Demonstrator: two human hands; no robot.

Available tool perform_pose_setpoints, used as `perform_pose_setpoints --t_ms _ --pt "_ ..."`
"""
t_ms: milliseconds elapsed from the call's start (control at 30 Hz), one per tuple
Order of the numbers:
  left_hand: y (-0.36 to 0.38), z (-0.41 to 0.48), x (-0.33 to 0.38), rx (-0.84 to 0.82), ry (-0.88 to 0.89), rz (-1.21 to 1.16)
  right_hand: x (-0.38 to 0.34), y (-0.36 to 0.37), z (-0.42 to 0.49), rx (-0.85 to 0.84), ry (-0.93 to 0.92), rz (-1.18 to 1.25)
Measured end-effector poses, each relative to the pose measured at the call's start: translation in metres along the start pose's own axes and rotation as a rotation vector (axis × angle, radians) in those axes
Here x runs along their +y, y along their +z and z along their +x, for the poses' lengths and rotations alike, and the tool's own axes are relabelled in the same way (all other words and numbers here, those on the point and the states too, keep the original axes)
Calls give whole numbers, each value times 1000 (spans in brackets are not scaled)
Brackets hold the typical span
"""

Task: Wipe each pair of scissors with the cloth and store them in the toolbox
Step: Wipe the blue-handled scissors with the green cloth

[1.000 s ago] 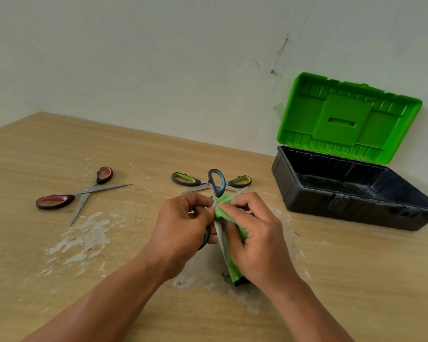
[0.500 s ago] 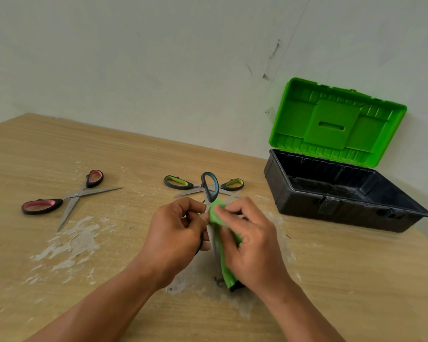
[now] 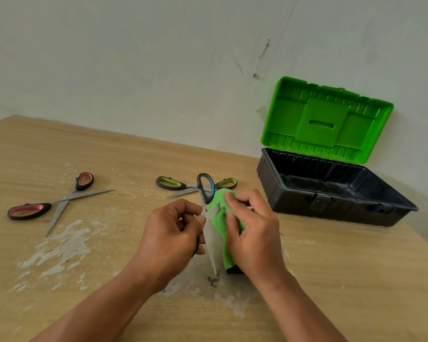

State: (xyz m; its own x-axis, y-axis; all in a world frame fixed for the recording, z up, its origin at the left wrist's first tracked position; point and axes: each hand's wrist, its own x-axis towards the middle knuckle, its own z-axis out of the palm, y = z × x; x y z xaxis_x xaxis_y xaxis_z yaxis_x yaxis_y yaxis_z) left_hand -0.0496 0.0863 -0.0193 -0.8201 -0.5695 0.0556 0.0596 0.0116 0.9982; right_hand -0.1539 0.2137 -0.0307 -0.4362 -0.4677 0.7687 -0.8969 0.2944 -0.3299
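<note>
My left hand grips the blue-handled scissors, one handle loop sticking up and a bare blade pointing down toward the table. My right hand holds the green cloth folded against the blades' right side. Behind my hands lie the green-handled scissors, open on the table. At the left lie the pink-handled scissors, also open. The toolbox stands at the right, black tub, its green lid raised against the wall.
The wooden table has worn white patches at the left and under my hands. A small dark scrap lies below the blade tip. A pale wall runs right behind the table and toolbox.
My right hand with the cloth has shifted a little to the right along the blades, uncovering one blade. The left hand keeps its hold on the scissors.
</note>
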Motion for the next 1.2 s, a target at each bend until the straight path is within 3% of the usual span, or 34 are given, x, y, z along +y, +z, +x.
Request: perform_pose_setpoints --t_ms 100,233,367,500,633,767,933,1200 --pt "-2 0 0 13 -10 -5 -9 1 -8 -97 -84 26" --pt "0 0 -1 0 -21 -11 4 0 1 33 43 -11" --pt "-2 1 -1 21 -30 -20 -12 3 -9 -149 -80 47" --pt "0 2 -2 9 -37 -15 1 3 0 -9 24 9" --pt "-1 2 -2 17 -36 -20 -9 2 -9 -139 -65 44" --pt "-1 2 -4 0 -30 -13 5 2 -1 3 24 -11" --pt "-5 4 -3 -2 -18 10 -1 -1 -2 -63 -38 -4" --pt "-21 6 6 82 4 -46 30 -63 14 210 284 -247"
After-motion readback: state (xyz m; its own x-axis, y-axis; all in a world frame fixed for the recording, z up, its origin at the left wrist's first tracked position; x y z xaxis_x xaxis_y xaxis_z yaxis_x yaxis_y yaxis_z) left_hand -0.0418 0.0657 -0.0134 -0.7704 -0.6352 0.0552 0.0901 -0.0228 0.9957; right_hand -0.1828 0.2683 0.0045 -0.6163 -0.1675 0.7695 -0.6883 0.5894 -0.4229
